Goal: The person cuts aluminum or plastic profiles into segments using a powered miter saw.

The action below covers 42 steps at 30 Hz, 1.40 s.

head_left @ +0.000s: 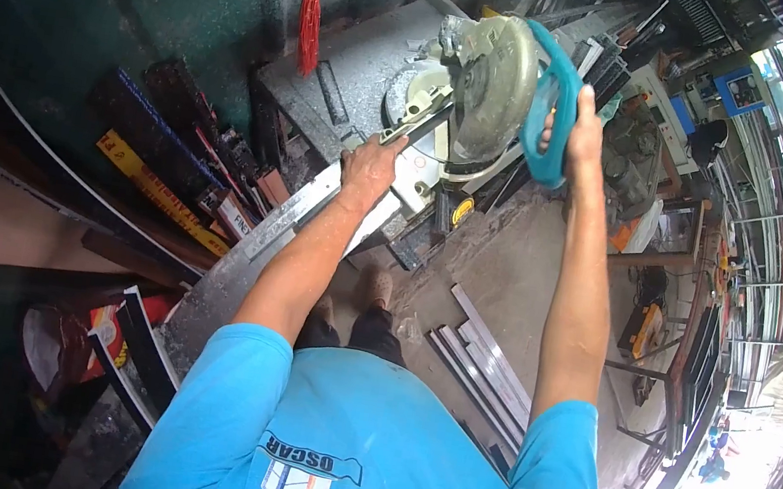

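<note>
A miter saw (495, 94) with a round, dusty blade guard stands on a grey workbench (380, 43). My right hand (581, 136) is wrapped around the saw's teal handle (545, 161), with the thumb up along it. The saw head is to the left of that hand, and its blade is mostly hidden by the guard. My left hand (368, 173) is closed over a long metal profile (302, 202) lying along the saw's fence, just left of the guard. The fingertips of the left hand are partly hidden.
Several loose metal profiles (485, 363) lie on the floor to the right of my feet. Offcuts and a yellow spirit level (146, 175) lean at the left. A red tassel (310, 28) hangs by the wall. A cluttered metal rack (677, 245) stands at the right.
</note>
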Available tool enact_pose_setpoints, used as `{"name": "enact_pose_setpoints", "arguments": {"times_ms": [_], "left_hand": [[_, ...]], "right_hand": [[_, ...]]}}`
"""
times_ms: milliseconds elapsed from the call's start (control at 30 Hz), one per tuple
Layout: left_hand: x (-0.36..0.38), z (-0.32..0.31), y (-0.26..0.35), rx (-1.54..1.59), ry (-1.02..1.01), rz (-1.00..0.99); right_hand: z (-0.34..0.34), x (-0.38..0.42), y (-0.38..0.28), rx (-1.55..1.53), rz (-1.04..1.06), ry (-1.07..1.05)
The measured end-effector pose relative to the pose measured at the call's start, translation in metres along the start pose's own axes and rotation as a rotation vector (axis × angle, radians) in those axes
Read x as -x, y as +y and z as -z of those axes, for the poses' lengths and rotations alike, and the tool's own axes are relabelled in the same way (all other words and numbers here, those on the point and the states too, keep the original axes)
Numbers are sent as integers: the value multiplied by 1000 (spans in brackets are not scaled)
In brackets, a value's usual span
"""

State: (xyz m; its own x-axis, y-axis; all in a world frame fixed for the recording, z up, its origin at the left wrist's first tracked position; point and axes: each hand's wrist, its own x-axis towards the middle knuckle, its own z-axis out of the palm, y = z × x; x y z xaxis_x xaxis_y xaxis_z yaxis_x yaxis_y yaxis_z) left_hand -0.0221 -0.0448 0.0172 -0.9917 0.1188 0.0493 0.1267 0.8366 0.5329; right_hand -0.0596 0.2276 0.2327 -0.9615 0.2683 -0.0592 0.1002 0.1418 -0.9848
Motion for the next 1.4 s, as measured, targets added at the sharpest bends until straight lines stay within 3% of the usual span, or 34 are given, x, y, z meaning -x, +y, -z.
{"name": "enact_pose_setpoints", "arguments": {"times_ms": [200, 700, 1000, 1067, 1400], "left_hand": [[-2, 0, -1, 8, -23, 11], [-1, -5, -4, -32, 50, -35], [0, -5, -1, -16, 58, -48], [-1, -9, -4, -12, 76, -37], [-1, -2, -3, -13, 11, -22]], "right_hand": [[3, -11, -13, 37, -3, -9], [-1, 19, 50, 25, 82, 44], [-9, 26, 114, 6, 260, 130], [-8, 23, 109, 25, 297, 133], [14, -40, -27, 8, -101, -127]]}}
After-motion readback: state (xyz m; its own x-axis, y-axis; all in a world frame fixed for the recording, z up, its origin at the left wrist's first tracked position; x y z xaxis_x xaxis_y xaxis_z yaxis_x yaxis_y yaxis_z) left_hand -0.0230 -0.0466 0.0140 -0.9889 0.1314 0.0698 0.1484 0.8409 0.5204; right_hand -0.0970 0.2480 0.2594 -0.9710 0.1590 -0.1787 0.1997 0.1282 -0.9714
